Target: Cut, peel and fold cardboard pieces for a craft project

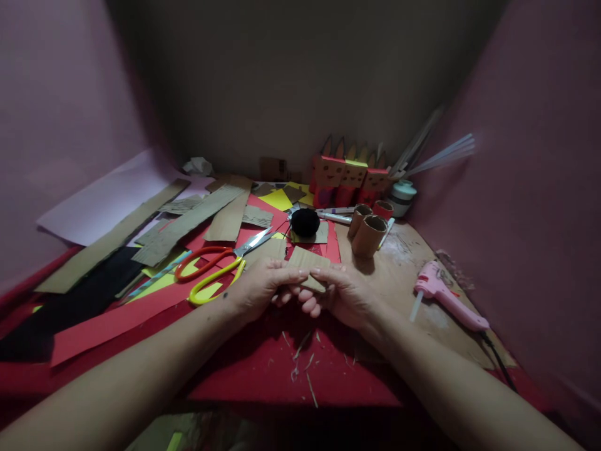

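Note:
Between my two hands I hold a small piece of cardboard (307,260) over the front of the red table. My left hand (270,285) grips its left edge, thumb on top and fingers curled beneath. On the other side my right hand (345,289) pinches it the same way, the two thumb tips almost meeting. Just beyond the piece sits a ball of black yarn (305,223). Scissors (230,254) with one red and one yellow handle lie spread to the left of my left hand. Thin cardboard shreds (307,369) are scattered on the red cloth below.
Cardboard strips (188,232), red paper (117,319) and a striped straw (159,275) cover the left side. Cardboard tubes (369,237) stand at right, near a pink glue gun (446,297). Behind are decorated figures (350,175), a lidded jar (402,197) and clear glue sticks (444,156).

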Demonstrator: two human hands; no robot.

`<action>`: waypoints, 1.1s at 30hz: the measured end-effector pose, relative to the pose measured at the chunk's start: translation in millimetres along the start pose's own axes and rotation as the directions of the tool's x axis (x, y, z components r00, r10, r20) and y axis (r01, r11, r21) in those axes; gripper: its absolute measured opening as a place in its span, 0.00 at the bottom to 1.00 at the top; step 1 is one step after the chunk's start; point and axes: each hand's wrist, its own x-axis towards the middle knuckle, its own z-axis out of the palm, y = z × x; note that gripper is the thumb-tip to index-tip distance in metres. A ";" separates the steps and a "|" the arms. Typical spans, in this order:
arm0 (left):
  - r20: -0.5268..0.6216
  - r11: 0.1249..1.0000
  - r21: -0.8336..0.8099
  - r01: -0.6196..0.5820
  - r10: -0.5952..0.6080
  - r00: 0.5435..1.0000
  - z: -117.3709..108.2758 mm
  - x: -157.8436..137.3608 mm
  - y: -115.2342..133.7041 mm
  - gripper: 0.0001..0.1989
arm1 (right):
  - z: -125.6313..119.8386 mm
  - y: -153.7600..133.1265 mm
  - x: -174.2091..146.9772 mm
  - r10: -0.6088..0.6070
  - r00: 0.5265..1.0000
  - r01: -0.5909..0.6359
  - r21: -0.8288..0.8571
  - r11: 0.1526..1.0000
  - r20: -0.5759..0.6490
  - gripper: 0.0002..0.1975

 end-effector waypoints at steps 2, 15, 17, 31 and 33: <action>-0.045 1.000 -0.018 0.004 -0.005 0.999 0.3 -0.2 -0.9 0.20 | -1.3 1.1 -0.5 0.012 0.998 -0.011 -0.010 1.000 0.055 0.17; 0.033 0.998 -0.048 0.051 -0.049 0.998 0.5 -2.8 2.1 0.18 | -2.0 2.1 -0.9 -0.049 0.998 0.055 -0.124 0.991 0.051 0.20; 0.035 0.997 -0.066 0.034 -0.031 0.999 0.5 -3.8 2.9 0.16 | -0.6 3.0 -1.4 -0.058 0.996 0.066 -0.119 0.991 0.075 0.20; 0.013 0.998 0.036 -0.050 0.049 0.999 2.2 -6.6 0.2 0.19 | 2.4 6.2 -4.6 -0.068 0.975 0.101 -0.149 0.984 0.211 0.17; 0.006 0.995 0.094 -0.043 0.042 0.999 -0.6 -6.5 -0.3 0.20 | 2.6 5.8 -4.5 -0.084 0.982 0.115 -0.185 0.976 0.167 0.17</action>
